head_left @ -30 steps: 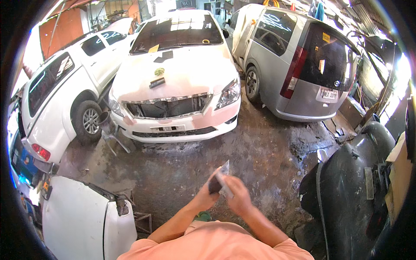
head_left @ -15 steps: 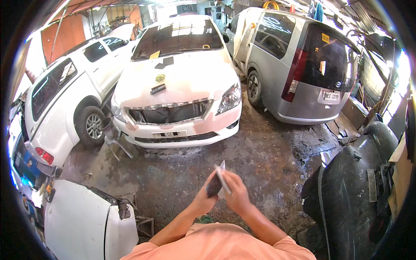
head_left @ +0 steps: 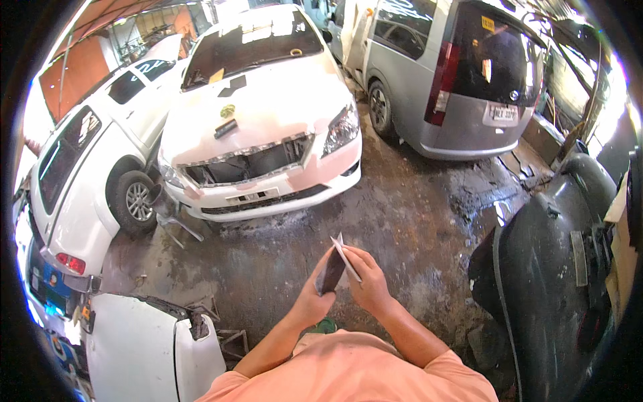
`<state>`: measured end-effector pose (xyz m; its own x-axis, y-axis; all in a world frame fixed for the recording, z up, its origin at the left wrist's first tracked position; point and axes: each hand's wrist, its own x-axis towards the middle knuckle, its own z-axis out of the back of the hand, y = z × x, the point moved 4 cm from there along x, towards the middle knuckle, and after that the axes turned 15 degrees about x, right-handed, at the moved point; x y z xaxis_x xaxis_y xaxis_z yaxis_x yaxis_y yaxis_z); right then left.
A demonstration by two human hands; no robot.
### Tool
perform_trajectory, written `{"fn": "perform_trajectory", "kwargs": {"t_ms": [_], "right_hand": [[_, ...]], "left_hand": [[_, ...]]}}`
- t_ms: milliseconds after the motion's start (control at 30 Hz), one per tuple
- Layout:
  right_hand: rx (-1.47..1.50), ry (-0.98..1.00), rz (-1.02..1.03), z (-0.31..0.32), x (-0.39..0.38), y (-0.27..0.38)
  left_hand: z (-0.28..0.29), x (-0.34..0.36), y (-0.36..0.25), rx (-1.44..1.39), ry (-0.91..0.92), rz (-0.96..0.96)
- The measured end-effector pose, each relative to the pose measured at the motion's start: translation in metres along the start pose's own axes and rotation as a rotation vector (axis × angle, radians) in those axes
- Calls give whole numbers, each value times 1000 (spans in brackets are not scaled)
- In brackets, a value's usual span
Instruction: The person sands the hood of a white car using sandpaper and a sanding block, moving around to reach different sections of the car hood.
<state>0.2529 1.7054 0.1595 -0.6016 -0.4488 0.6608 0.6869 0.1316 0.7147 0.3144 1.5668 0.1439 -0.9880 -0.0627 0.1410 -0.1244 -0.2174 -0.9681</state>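
In front of my chest, both hands grip a folded sheet (head_left: pixel 331 273) that looks like sandpaper, dark on one face and pale on the other. My left hand (head_left: pixel 312 297) is closed on its dark side, and my right hand (head_left: pixel 370 283) pinches the pale flap. The fold stands upright with a pointed top edge between the hands. Beyond them is a white car (head_left: pixel 268 144) with pinkish patches and an exposed front opening. On its hood lie a dark block (head_left: pixel 226 128), a yellow-green bundle (head_left: pixel 228 110) and dark sheets (head_left: pixel 233 85).
A silver van (head_left: pixel 429 107) stands at the right rear, a white pickup (head_left: pixel 80 194) at the left. A white panel (head_left: pixel 134 345) is near left, a large black bumper-like part (head_left: pixel 549 268) near right. A stand (head_left: pixel 175 218) is beside the car's front. The concrete floor (head_left: pixel 402 214) looks stained.
The view has tilted down and turned slightly right, so the cars sit higher and farther left. Both hands keep hold of the sheet, whose dark face shows more.
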Motion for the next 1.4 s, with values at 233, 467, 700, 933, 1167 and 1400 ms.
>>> {"fn": "perform_trajectory", "kwargs": {"t_ms": [233,467,700,933,1167,1400], "right_hand": [[-18,-56,-36,4,10,-7],[-39,64,96,-15,1,13],[-48,239,250,-20,4,30],[23,185,234,-27,0,42],[81,9,-14,-32,-10,27],[414,-343,-618,14,3,-50]], "left_hand": [[7,3,13,-17,26,97],[9,1,8,-91,9,44],[25,1,27,-83,163,72],[26,3,55,-721,5,405],[6,-2,23,-69,40,118],[-5,-36,23,-222,213,216]]}}
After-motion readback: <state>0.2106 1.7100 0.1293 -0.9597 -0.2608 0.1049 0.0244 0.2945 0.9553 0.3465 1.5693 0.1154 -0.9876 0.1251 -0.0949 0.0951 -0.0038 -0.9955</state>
